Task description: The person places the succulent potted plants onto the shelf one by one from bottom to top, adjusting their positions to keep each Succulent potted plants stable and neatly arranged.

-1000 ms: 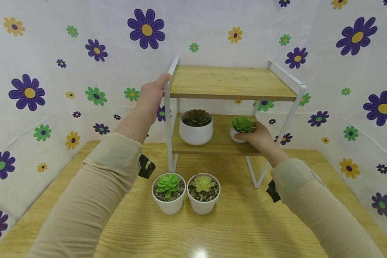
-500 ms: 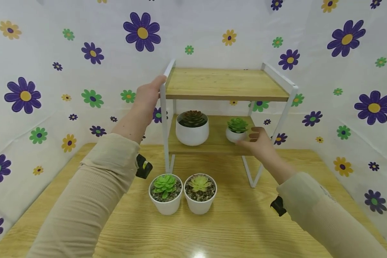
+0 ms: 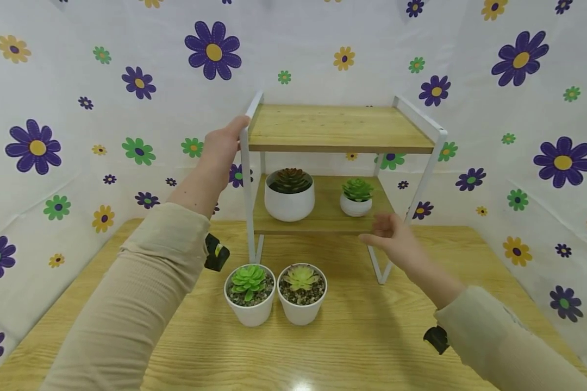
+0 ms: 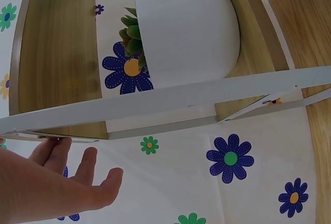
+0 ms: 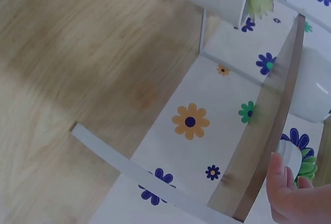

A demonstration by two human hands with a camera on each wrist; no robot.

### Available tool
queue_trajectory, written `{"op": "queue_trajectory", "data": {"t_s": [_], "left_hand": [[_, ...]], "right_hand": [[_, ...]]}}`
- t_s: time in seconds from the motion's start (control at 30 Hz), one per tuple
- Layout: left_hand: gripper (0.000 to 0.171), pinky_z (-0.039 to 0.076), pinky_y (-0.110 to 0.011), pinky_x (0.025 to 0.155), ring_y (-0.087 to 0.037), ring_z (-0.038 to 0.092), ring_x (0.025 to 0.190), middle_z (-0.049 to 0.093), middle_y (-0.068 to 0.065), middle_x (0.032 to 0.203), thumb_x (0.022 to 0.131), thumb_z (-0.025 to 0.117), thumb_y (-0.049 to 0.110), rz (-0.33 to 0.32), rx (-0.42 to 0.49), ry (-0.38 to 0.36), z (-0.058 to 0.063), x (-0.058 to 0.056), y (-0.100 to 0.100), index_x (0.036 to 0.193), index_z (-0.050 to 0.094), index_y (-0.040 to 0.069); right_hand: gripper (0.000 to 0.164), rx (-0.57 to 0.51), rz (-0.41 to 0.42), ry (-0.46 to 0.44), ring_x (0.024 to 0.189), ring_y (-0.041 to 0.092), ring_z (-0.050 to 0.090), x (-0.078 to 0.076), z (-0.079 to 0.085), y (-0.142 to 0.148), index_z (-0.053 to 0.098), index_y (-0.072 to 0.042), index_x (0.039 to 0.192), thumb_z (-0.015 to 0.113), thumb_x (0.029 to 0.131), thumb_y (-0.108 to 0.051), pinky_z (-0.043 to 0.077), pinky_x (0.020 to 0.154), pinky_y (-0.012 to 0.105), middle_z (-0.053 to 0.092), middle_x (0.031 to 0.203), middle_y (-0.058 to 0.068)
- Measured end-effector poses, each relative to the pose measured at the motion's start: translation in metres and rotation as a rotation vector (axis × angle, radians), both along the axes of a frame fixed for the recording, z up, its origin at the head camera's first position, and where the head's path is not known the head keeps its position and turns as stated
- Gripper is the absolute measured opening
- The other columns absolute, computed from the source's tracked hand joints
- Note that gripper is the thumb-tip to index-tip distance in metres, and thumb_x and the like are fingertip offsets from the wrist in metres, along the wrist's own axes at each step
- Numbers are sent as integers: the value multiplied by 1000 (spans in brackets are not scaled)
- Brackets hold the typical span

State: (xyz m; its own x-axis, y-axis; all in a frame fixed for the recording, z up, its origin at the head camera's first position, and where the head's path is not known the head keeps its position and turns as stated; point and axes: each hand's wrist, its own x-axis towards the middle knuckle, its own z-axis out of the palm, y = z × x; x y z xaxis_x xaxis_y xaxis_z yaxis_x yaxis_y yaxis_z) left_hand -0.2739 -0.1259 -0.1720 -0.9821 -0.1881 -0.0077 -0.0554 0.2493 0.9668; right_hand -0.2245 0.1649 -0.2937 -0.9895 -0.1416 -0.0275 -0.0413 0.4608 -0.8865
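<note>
A white cloth backdrop printed with purple, green and orange daisy-like flowers (image 3: 300, 41) stands behind and along both sides of a yellowish-brown wood-grain table (image 3: 367, 347); faint creases cross the cloth at left; a bright white patch of reflected light (image 3: 302, 386) glares on the near tabletop.

Smooth pots (image 3: 289, 206), rough gravel (image 3: 301, 296), wood-grain shelf boards (image 3: 339, 126), metal-looking frame (image 3: 247, 187), wood-look table (image 3: 367, 342) (glossy at its glare).

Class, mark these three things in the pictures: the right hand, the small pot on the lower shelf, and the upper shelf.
Right hand (image 3: 394, 239): head view, middle of the hand.
Small pot (image 3: 356, 207): head view, its white front.
Upper shelf (image 3: 339, 126): head view, its wooden top.
</note>
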Motion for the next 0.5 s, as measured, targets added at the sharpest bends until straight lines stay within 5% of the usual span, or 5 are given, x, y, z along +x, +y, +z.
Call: {"op": "queue_trajectory", "data": {"t_s": [0.5], "left_hand": [[63, 10, -57, 115, -25, 18, 144, 27, 1, 154, 91, 40, 57, 4, 8, -1, -1, -2, 0, 143, 38, 21]], "right_hand": [[64, -12, 115, 17, 118, 35, 48, 25, -34, 2, 32, 3, 137, 63, 88, -23, 46, 93, 41, 45, 132, 24]]}}
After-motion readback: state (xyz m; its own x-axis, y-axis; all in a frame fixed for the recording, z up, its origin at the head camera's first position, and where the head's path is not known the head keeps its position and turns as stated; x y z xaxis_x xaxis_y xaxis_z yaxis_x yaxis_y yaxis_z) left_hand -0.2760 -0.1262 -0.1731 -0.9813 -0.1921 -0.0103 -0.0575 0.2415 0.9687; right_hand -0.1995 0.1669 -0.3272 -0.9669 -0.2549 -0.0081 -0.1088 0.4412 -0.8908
